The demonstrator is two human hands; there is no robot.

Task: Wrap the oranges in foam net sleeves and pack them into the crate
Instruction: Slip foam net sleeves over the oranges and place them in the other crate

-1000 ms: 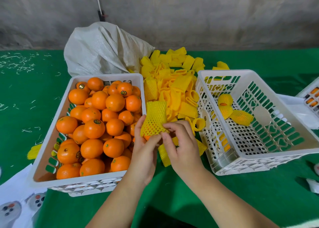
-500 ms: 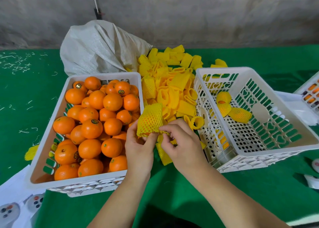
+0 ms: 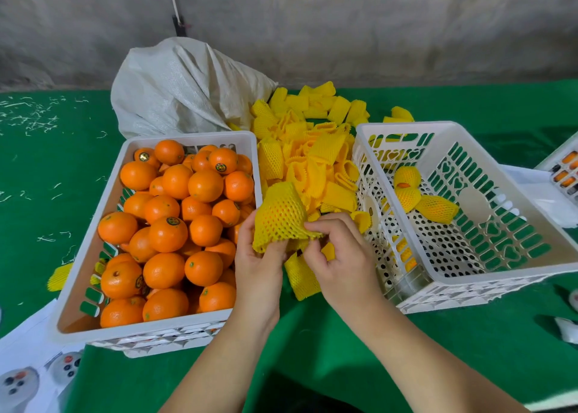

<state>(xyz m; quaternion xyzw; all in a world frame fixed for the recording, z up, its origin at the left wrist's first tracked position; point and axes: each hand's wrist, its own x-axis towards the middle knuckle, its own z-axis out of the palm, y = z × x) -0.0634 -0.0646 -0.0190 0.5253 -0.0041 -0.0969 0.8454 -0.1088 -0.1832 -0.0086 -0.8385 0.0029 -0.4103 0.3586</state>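
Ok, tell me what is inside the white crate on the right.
The right crate holds three wrapped oranges near its far left corner; the rest of the perforated floor is bare. Its near wall hides a strip of floor.

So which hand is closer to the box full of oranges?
Left. The left hand is right beside the orange box's near right corner. The right hand is farther right, closer to the white crate.

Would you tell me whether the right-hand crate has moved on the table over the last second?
No. The right-hand crate keeps its place beside the pile of sleeves and the wrapped oranges inside lie as before; only the camera shifted.
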